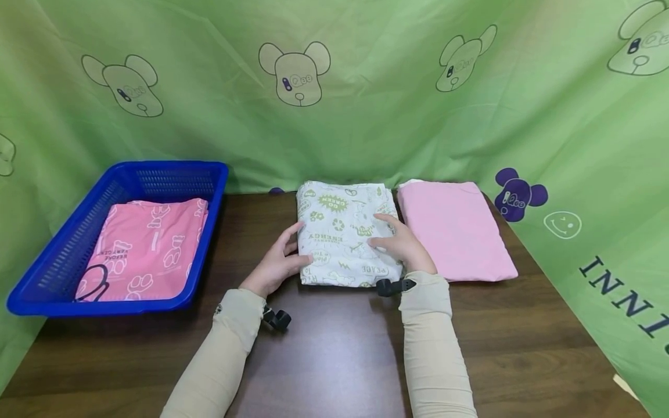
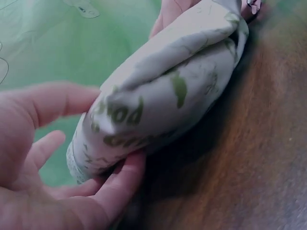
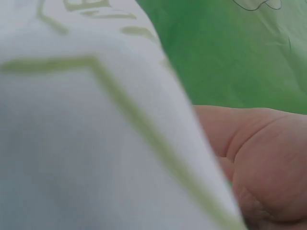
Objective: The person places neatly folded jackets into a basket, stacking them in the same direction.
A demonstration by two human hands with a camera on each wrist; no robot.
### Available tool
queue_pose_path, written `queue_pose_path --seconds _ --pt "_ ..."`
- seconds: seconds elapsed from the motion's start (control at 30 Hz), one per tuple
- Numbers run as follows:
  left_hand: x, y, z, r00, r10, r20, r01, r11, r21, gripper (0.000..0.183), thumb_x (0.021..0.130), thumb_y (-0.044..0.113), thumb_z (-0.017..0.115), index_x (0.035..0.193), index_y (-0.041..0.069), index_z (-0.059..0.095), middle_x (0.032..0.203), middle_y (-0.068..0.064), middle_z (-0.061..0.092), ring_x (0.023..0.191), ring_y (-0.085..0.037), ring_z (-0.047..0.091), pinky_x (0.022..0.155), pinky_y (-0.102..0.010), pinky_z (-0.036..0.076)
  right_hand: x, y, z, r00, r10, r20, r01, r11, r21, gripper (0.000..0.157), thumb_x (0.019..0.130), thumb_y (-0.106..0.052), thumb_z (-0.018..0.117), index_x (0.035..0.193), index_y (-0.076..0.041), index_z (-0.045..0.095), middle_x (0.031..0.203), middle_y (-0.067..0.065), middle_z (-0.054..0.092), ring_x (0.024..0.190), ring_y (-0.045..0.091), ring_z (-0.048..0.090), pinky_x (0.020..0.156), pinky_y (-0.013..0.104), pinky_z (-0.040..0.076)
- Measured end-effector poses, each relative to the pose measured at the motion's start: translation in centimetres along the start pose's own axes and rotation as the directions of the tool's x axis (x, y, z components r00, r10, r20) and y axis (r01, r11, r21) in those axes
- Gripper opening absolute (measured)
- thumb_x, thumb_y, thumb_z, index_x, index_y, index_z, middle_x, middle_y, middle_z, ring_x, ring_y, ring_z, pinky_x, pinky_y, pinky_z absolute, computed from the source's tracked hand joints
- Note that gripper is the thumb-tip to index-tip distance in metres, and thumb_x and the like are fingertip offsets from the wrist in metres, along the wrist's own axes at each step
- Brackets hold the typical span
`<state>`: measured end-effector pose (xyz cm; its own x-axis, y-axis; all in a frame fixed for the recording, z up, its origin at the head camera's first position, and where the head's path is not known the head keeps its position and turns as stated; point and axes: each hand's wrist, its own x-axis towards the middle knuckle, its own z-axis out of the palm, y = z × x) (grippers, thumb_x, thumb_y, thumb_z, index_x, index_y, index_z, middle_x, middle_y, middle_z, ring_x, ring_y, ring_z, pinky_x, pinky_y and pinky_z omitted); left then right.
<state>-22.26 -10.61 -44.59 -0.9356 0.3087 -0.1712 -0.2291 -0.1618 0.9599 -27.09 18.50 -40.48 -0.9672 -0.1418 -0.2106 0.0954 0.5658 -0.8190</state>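
Note:
A folded white cloth [image 1: 342, 223] with green print lies between both hands at mid table. My left hand [image 1: 279, 261] grips its left side; in the left wrist view the folded edge sits between the fingers [image 2: 125, 175]. My right hand [image 1: 405, 244] holds the right side, with digits bent over the top face. In the right wrist view the cloth fills the left half and hides the right fingertips. Right beside it is a folded light pink cloth [image 1: 455, 229].
A blue plastic basket [image 1: 141, 307] stands at the left, holding a folded pink cloth [image 1: 151, 249] with white prints and a dark loop. The brown table [image 1: 324, 360] extends toward me. Green printed curtain [image 1: 360, 139] hangs behind and along the sides.

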Motion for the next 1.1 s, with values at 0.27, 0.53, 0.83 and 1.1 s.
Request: queue_pose_path --seconds 0.27,0.53,0.83,1.1 --pt "-0.31 0.29 -0.10 0.989 -0.024 0.143 0.025 1.000 -0.004 0.099 0.087 -0.013 0.058 0.162 0.035 0.015 0.137 -0.024 0.047 0.100 -0.021 0.063 0.082 -0.031 0.055 0.13 0.31 -0.02 0.999 0.005 0.040 -0.006 1.000 0.028 0.060 0.093 -0.017 0.071 0.149 -0.009 0.050 0.160 0.016 0.035 0.148 0.035 0.028 0.119 0.053 0.025" --pt "-0.59 0.60 -0.41 0.993 -0.035 0.112 0.034 0.999 0.007 0.099 0.086 -0.009 0.058 0.163 0.035 0.014 0.129 -0.023 0.049 0.092 -0.019 0.064 0.078 -0.031 0.055 -0.02 0.03 0.00 0.996 -0.038 0.085 0.035 0.999 0.039 0.064 0.091 -0.020 0.074 0.149 -0.009 0.050 0.160 0.014 0.036 0.146 0.032 0.029 0.119 0.051 0.024" --pt "-0.64 0.70 -0.65 0.996 -0.078 0.043 0.079 0.997 -0.026 0.090 0.095 0.003 0.063 0.162 0.039 0.015 0.151 -0.020 0.038 0.094 -0.020 0.067 0.078 -0.038 0.058 -0.49 -0.02 -0.05 0.974 -0.114 0.198 0.095 0.990 0.099 0.075 0.088 -0.015 0.077 0.155 -0.016 0.043 0.164 0.011 0.027 0.152 0.031 0.019 0.120 0.054 0.021" --pt "-0.54 0.63 -0.63 0.997 -0.073 0.022 0.074 0.996 -0.055 0.095 0.093 0.002 0.065 0.162 0.040 0.012 0.151 -0.022 0.041 0.086 -0.022 0.070 0.074 -0.035 0.059 -0.60 -0.08 0.02 0.953 -0.137 0.271 0.117 0.989 0.089 0.090 0.087 -0.015 0.078 0.161 -0.019 0.028 0.168 0.009 0.017 0.154 0.031 0.008 0.122 0.055 0.015"
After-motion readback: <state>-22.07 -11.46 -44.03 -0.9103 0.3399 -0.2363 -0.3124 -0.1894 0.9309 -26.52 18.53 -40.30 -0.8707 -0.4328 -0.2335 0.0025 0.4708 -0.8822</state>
